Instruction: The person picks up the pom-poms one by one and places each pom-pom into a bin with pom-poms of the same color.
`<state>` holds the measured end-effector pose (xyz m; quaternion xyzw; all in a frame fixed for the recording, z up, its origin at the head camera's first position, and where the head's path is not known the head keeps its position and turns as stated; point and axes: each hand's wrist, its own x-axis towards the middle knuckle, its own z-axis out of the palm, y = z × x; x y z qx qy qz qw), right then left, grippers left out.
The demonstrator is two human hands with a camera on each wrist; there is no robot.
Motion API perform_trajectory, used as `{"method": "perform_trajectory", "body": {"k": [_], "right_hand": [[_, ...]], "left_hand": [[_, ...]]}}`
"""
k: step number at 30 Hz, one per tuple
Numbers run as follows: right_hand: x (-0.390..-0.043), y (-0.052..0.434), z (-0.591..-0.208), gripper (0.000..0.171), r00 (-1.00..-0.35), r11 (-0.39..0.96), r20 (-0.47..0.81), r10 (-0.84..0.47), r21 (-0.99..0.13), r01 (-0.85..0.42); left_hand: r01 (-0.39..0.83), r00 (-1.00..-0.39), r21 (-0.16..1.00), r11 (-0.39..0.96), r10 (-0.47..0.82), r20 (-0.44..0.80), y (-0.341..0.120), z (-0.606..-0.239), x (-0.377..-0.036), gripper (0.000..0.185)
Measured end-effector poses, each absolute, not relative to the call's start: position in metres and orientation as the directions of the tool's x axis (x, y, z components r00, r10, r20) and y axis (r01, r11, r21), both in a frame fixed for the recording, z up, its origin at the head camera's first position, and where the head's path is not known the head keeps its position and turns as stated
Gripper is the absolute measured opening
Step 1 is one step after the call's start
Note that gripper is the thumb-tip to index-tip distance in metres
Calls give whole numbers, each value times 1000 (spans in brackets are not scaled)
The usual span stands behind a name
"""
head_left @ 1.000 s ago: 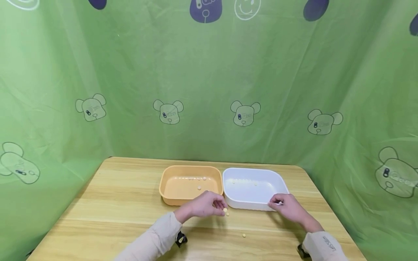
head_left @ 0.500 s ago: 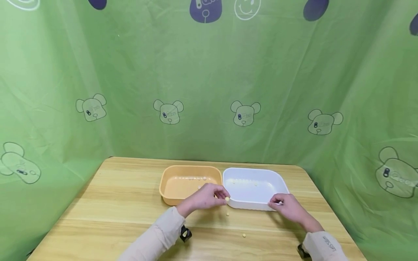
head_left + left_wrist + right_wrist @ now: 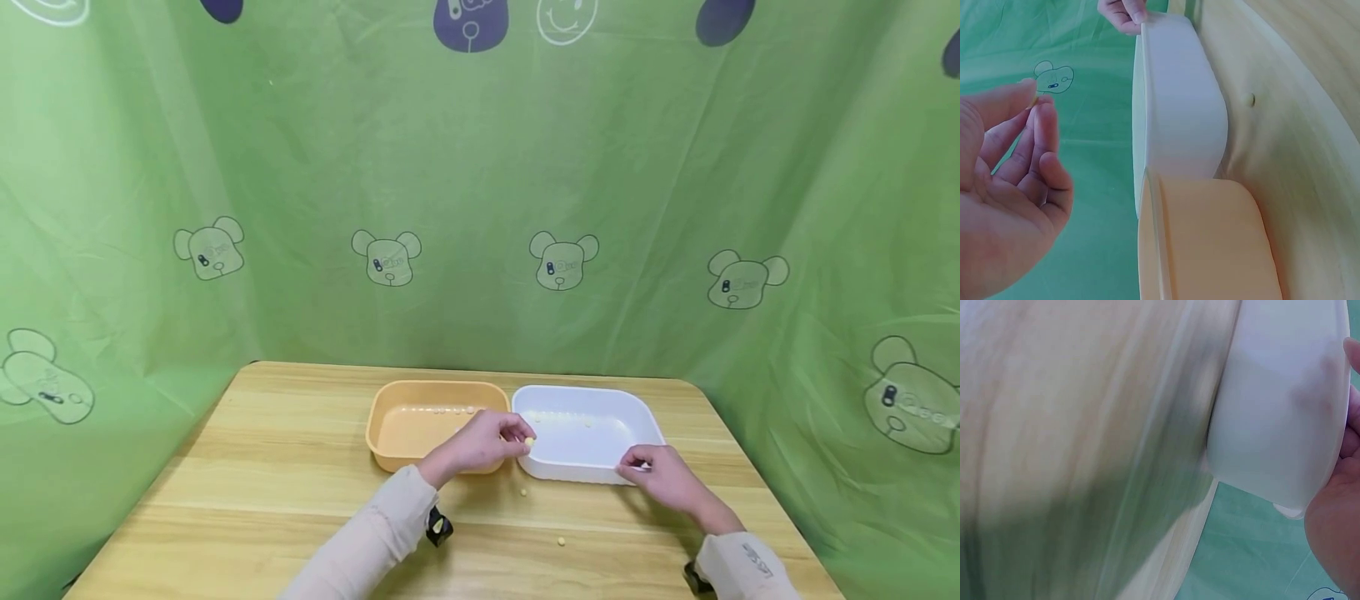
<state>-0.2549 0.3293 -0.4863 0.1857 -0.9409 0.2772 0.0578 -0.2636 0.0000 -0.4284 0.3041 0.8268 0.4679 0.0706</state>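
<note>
An orange tub [image 3: 390,433] and a white tub [image 3: 592,475] stand side by side on the wooden table [image 3: 262,467]. My left hand [image 3: 480,442] pinches a small pale yellow bead [image 3: 528,442] between thumb and fingers, just over the white tub's near left corner. In the left wrist view the bead [image 3: 1034,100] barely shows at the fingertips, beside the white tub [image 3: 1175,112] and orange tub [image 3: 1210,244]. My right hand [image 3: 660,475] grips the white tub's front rim [image 3: 1310,506]. Several beads lie in both tubs.
Two loose beads lie on the table in front of the tubs, one [image 3: 523,492] close to the white tub and one [image 3: 560,542] nearer me. Green cloth with bear prints [image 3: 562,260] walls in the table on three sides.
My left hand has lifted the bead off the table and carried it up and right, from the tabletop in front of the tubs to the white tub's corner. The right hand has stayed put.
</note>
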Motion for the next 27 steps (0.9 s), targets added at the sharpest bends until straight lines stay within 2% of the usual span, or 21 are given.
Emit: {"method": "perform_trajectory", "body": {"k": [27], "right_hand": [[-255,331,-489,13,-926,772,200,-319,-513,-376]], "left_hand": [[380,-867,829,411,471,165,18,-427,-287,4]]}}
